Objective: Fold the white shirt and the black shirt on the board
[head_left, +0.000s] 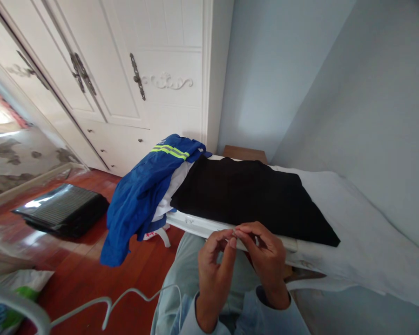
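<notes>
My left hand [216, 263] and my right hand [263, 253] meet in front of my lap, fingertips almost touching. Both are closed in a pinch around something tiny that is too small to make out. Just beyond them lies a flat piece of black cloth [244, 190], spread over a narrow white table [199, 223]. Neither hand appears to grip the cloth. At its left, a blue jacket [139, 186] with a yellow-green reflective stripe hangs over the table's end, with some white fabric [176, 184] between the two.
A white wardrobe [167, 60] stands behind on the left. White sheeting [356, 214] covers the right part of the table against the wall. A black plastic-wrapped bundle [63, 209] lies on the red wooden floor [87, 279]. A white curved metal rail [21, 302] crosses the lower left.
</notes>
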Tool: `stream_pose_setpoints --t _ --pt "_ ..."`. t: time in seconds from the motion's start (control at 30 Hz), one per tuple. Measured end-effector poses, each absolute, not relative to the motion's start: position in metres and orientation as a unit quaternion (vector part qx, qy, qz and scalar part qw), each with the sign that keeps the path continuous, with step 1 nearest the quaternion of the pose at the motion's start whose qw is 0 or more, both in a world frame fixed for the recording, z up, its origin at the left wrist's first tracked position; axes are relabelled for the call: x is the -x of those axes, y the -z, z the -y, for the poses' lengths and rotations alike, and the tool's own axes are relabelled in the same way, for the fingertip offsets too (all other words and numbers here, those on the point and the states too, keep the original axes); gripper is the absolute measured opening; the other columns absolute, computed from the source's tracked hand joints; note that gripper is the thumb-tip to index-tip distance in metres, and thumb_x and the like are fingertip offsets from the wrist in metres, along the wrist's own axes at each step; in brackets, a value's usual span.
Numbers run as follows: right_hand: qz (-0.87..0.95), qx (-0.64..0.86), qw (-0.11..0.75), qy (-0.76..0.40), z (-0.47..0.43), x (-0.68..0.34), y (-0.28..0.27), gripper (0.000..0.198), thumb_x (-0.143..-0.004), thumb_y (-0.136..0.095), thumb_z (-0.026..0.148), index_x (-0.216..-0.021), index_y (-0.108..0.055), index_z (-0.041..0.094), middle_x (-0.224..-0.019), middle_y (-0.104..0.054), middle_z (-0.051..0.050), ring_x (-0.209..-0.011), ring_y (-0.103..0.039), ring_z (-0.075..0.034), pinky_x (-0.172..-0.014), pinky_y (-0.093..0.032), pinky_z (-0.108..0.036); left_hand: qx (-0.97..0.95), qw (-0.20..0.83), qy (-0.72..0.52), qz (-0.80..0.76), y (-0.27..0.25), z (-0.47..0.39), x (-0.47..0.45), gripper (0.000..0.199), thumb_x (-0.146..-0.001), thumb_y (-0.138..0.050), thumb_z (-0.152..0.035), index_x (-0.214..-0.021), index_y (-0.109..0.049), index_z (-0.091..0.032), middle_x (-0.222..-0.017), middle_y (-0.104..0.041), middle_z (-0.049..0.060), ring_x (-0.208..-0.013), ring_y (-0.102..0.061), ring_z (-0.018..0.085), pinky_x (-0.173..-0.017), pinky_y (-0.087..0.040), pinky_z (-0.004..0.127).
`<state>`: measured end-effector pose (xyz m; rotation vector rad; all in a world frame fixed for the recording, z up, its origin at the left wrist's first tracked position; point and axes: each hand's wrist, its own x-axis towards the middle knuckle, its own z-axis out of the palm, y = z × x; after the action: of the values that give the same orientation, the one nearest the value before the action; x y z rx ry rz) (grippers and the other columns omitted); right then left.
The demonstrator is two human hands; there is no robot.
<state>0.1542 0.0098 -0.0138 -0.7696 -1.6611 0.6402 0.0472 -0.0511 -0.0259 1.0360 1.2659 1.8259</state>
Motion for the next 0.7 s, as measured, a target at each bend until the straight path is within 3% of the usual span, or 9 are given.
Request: stream_pose_setpoints --t 0.23,0.4,0.57,0.7 --pt "0.728 0.292 0.578 -0.223 -0.004 -0.166 0.002 0.008 -0.089 -0.076 0.016 -0.090 -0.071 0.023 -0.084 -0.073 0.000 -0.074 -0.067 -0.013 -0.062 -0.050 -0.023 -0.455 0.299 -0.703 -0.458 0.022 0.056 -0.049 0.012 -0.096 -0.065 -0.023 -0.103 -0.075 -0.023 -0.090 -0.073 0.002 -0.076 -0.066 0.012 -0.070 -0.054 0.021" --pt "0.730 0.292 0.579 -0.216 -0.005 -0.171 0.004 0.006 -0.089 -0.076 0.019 -0.088 -0.071 0.022 -0.082 -0.073 0.000 -0.072 -0.067 -0.013 -0.061 -0.050 -0.023 -0.478 0.266 -0.701 -0.458 0.020 0.060 -0.052 0.015 -0.095 -0.065 -0.019 -0.107 -0.074 -0.024 -0.095 -0.073 0.003 -0.084 -0.068 0.013 -0.077 -0.055 0.022" --pt "0.739 0.292 0.572 -0.204 -0.006 -0.179 0.002 0.010 -0.091 -0.075 0.027 -0.085 -0.071 0.021 -0.079 -0.073 -0.001 -0.069 -0.067 -0.014 -0.062 -0.051 -0.024 -0.508 0.236 -0.684 -0.467 0.013 0.059 -0.054 0.012 -0.093 -0.067 -0.019 -0.102 -0.074 -0.021 -0.092 -0.074 0.003 -0.083 -0.069 0.015 -0.075 -0.056 0.023" --pt "0.766 0.316 0.520 -0.207 -0.010 -0.189 0.001 0.022 -0.094 -0.071 0.039 -0.082 -0.072 0.021 -0.076 -0.073 -0.002 -0.069 -0.067 -0.016 -0.063 -0.052 -0.027 -0.538 0.218 -0.654 -0.484 0.012 0.057 -0.052 0.008 -0.092 -0.067 -0.021 -0.091 -0.074 -0.019 -0.085 -0.073 0.005 -0.077 -0.069 0.016 -0.071 -0.056 0.026"
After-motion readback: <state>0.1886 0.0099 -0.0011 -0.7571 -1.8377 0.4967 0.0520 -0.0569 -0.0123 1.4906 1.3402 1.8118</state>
